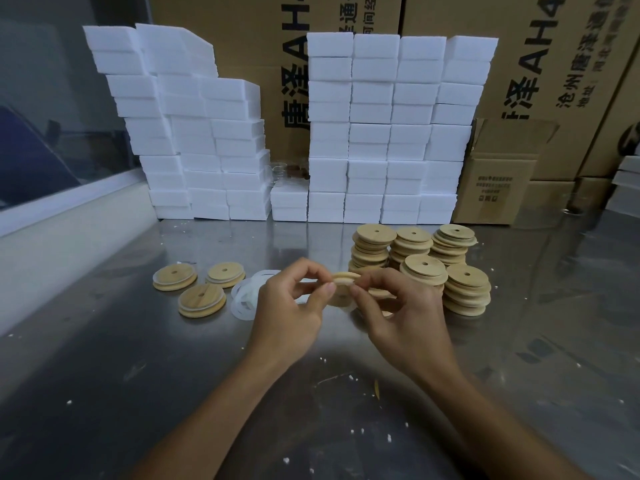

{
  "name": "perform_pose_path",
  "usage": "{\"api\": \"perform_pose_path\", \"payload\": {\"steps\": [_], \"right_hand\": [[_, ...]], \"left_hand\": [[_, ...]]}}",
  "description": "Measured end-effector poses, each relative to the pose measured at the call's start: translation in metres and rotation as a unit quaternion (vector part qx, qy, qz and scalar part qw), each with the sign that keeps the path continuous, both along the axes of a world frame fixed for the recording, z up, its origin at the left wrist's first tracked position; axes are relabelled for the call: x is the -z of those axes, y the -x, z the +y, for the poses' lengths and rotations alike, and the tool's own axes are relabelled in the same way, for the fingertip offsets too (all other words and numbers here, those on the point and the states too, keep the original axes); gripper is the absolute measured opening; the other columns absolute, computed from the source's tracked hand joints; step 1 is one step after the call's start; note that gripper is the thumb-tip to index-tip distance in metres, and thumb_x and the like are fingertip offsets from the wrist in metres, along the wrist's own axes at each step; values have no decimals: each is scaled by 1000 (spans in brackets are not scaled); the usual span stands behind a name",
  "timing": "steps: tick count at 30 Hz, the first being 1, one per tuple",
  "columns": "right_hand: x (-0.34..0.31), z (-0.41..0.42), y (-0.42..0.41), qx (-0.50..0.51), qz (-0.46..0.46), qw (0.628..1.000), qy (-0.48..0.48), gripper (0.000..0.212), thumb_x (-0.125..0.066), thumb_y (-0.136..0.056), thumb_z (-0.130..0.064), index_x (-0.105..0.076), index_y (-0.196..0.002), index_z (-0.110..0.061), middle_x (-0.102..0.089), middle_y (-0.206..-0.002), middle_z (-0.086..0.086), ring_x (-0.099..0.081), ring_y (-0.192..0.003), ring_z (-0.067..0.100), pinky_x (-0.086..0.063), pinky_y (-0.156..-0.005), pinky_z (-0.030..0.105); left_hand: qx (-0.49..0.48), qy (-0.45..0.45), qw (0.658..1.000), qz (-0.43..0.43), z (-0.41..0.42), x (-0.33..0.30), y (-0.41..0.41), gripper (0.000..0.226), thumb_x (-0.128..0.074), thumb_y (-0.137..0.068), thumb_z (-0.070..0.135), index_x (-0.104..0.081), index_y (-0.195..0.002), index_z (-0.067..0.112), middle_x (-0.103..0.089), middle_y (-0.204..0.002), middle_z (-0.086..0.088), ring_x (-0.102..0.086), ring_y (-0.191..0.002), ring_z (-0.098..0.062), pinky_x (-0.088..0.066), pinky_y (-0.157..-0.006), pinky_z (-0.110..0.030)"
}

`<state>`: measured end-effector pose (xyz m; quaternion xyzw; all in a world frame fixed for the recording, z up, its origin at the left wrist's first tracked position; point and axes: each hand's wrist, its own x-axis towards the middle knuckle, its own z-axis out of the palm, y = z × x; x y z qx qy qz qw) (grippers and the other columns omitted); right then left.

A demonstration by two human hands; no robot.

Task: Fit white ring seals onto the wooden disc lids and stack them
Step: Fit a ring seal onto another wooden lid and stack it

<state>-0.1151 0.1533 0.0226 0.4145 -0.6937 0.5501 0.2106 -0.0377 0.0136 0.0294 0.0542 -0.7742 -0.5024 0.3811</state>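
Note:
Above the steel table, my left hand (294,299) and my right hand (398,303) both pinch one wooden disc lid (344,278), held edge-on between them. A white ring seal appears to lie along its rim, partly hidden by my fingers. Loose white ring seals (247,296) lie in a heap on the table just left of my left hand. Three wooden lids with seals (202,301) lie flat at the left. Several stacks of bare wooden lids (465,291) stand to the right and behind my hands.
Tall stacks of white foam blocks (381,133) line the back of the steel table (138,375), with printed cardboard boxes (498,181) behind and to the right. White foam crumbs dot the tabletop. A pale ledge runs along the left edge.

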Motion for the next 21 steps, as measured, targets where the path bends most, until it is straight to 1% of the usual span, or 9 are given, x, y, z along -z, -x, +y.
{"api": "perform_pose_path", "payload": {"steps": [3, 6, 9, 11, 13, 15, 17, 19, 21], "right_hand": [[-1, 0, 0, -9, -22, 1000, 8, 10, -77, -82, -6, -71, -82, -15, -70, -86, -21, -68, -74, -3, -49, -65, 8], [-2, 1, 2, -42, -66, 997, 16, 16, -76, -81, -4, -73, -78, -19, -72, -78, -17, -70, -71, 3, -51, -63, 14], [-4, 2, 4, -62, -99, 993, 27, 23, -75, -81, -2, -73, -75, -24, -73, -75, -13, -69, -67, 3, -49, -60, 12], [-4, 3, 5, -64, -101, 993, 26, 21, -75, -81, -2, -73, -75, -22, -74, -75, -10, -69, -67, 4, -50, -60, 13], [-3, 2, 5, -54, -86, 995, 20, 13, -76, -82, -4, -75, -80, -16, -74, -76, -9, -70, -69, 5, -53, -62, 17], [-2, 1, 5, -47, -74, 996, 16, 7, -75, -83, -6, -75, -85, -13, -74, -81, -9, -71, -74, 7, -56, -66, 21], [-2, 2, 6, -54, -83, 995, 21, 5, -75, -85, -9, -75, -87, -13, -75, -84, -8, -72, -77, 9, -58, -70, 26], [-2, 2, 8, -64, -99, 993, 29, 5, -74, -86, -10, -75, -88, -14, -75, -85, -7, -72, -79, 11, -59, -71, 28], [-2, 1, 9, -63, -96, 993, 31, 5, -73, -87, -10, -74, -89, -14, -75, -86, -7, -72, -80, 10, -59, -71, 27]], "left_hand": [[0, -2, 1000, 5, -3, -2, -1, 24, -68, -86, 0, -64, -77, 22, -70, -81, 6, -70, -82, -12, -59, -77, -48], [-2, 1, 1000, -1, -3, -2, -1, 21, -69, -85, 0, -64, -78, 19, -70, -81, 7, -70, -83, -11, -59, -78, -48], [-2, 7, 1000, -6, -3, -3, -1, 24, -70, -84, 1, -65, -77, 22, -70, -82, 9, -70, -84, -10, -59, -78, -47], [-2, 2, 1000, -6, -3, -2, -1, 26, -70, -84, 0, -65, -76, 24, -70, -81, 9, -70, -83, -11, -60, -77, -46], [-4, -14, 1000, -5, -3, -2, 0, 27, -69, -84, -2, -65, -74, 24, -70, -80, 8, -70, -80, -12, -60, -74, -46], [-6, -46, 999, -1, -3, -1, 0, 26, -68, -85, -3, -65, -74, 21, -70, -79, 4, -71, -77, -15, -61, -71, -45], [-4, -96, 995, 4, -3, -1, 1, 21, -67, -85, -4, -65, -75, 14, -70, -79, 0, -72, -75, -18, -62, -66, -38], [12, -162, 987, 6, -2, -2, 1, 17, -65, -87, -5, -64, -77, 8, -70, -78, 0, -73, -76, -17, -61, -64, -31], [28, -208, 978, 1, -1, -2, 1, 14, -63, -88, -6, -62, -79, 4, -70, -82, -3, -73, -77, -16, -61, -67, -34]]}}
